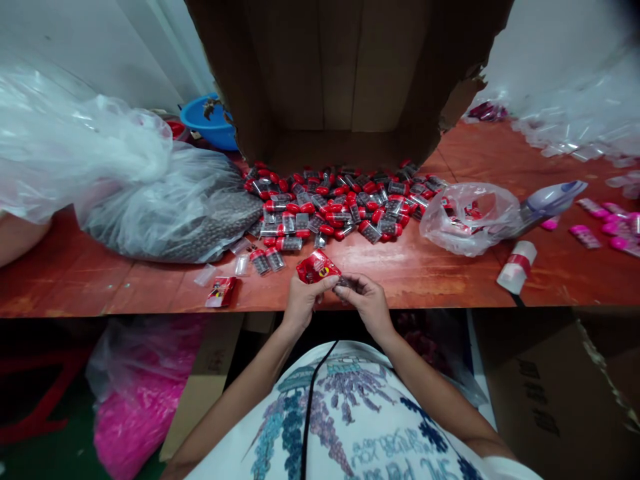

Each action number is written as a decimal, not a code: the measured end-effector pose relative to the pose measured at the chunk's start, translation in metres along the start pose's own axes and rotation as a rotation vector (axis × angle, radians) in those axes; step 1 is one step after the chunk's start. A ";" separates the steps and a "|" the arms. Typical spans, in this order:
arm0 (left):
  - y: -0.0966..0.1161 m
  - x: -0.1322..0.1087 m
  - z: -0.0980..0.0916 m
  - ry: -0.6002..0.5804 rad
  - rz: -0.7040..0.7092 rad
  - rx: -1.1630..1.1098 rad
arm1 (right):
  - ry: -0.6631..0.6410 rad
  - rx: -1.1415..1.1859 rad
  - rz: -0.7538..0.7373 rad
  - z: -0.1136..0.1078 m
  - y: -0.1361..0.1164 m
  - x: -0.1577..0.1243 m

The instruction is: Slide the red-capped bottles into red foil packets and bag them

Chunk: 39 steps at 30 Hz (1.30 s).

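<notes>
My left hand (302, 301) pinches a small red printed packet (317, 267) at the near edge of the red-brown table (425, 267). My right hand (365, 298) is closed on a small dark-filled clear vial (344, 282), held right against the packet. A heap of similar vials with red caps (340, 203) lies just beyond my hands, in front of an open cardboard box (345, 80). Two loose vials (267, 260) and another red packet (221, 291) lie to the left.
A large clear bag of dark beads (165, 207) fills the table's left. A small clear bag (467, 217), a lilac tool (550, 200) and a white roll (517, 267) lie to the right, with pink-capped vials (607, 230) beyond. A blue basin (207, 120) stands behind; a pink bag (135, 407) sits underneath.
</notes>
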<state>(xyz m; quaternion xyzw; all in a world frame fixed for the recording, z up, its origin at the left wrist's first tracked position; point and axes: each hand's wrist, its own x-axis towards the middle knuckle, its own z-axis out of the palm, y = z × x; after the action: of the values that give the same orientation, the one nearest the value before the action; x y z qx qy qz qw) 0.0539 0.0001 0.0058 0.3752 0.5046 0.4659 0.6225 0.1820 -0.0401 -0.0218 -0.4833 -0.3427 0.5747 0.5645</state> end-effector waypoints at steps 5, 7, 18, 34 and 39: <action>-0.003 -0.003 0.003 0.015 0.007 -0.006 | 0.094 -0.047 -0.101 0.002 0.006 0.001; -0.004 -0.003 0.005 0.039 0.016 0.002 | 0.144 -0.085 -0.150 0.003 0.008 0.000; -0.010 0.000 -0.002 0.024 -0.064 -0.089 | -0.083 0.037 0.054 -0.012 0.000 0.008; -0.008 -0.001 -0.004 0.070 0.007 -0.047 | 0.008 -0.143 -0.144 -0.007 0.004 0.003; -0.007 -0.004 -0.004 -0.076 -0.037 -0.035 | -0.044 0.080 0.045 -0.006 0.003 0.004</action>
<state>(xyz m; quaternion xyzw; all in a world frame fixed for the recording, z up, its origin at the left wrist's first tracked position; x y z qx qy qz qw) 0.0512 -0.0055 -0.0007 0.3721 0.4792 0.4485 0.6564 0.1875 -0.0375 -0.0269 -0.4554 -0.3209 0.6109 0.5625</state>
